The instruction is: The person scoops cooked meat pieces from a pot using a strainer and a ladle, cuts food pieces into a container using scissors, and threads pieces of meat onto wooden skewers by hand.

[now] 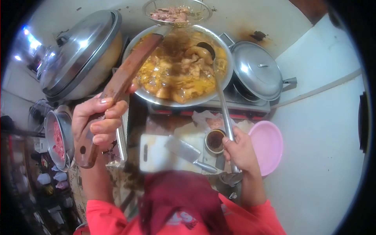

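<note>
Left grip closed, paddle | right grip closed, ladle | cleaver on board (paddle overlaps pan)

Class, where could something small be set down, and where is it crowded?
The cutting board has a bare patch between its slot and the cleaver; the pink basin looks bare inside. Crowded: the stove, under the stew pan and lidded pan; and around the cup, beside the right hand.

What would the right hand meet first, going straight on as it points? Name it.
The right hand would probably meet the small bowl with dark contents, though depth is unclear and it might pass above.
</note>
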Demonstrator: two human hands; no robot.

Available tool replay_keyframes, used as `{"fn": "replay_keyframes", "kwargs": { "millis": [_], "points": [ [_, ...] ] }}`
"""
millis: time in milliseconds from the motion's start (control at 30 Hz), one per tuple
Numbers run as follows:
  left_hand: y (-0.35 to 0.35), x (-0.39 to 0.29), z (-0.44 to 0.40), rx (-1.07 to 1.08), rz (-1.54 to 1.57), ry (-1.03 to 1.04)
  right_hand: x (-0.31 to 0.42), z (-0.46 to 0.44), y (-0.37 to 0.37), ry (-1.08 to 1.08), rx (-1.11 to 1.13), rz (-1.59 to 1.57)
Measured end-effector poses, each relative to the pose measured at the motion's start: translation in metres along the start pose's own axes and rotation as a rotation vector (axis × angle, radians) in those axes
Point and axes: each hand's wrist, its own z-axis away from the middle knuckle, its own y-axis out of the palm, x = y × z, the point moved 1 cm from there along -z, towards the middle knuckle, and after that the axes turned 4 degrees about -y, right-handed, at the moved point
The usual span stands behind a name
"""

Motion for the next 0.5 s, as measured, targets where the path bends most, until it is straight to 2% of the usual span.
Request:
{"fn": "replay_keyframes", "kwargs": {
  "millis": [133, 267, 333, 500],
  "points": [
    [0.007, 0.002, -0.009, -0.007, -0.046, 0.028, -0.017, 0.014, 0.003, -0.006, -0.021, -0.072],
    [0.0, 0.003, -0.014, -0.035, -0.039, 0.038, -0.04, 0.026, -0.003, -0.084, -0.036, 0.269],
    [-0.009, 0.002, -0.015, -0.049, -0.03, 0.037, -0.023, 0.038, 0.004, -0.015, -0.018, 0.314],
    [-0.033, -0.001, -0.017, -0.077, -0.041, 0.054, -0.044, 0.047, 0.007, -0.201, 0.002, 0.584]
  ]
}}
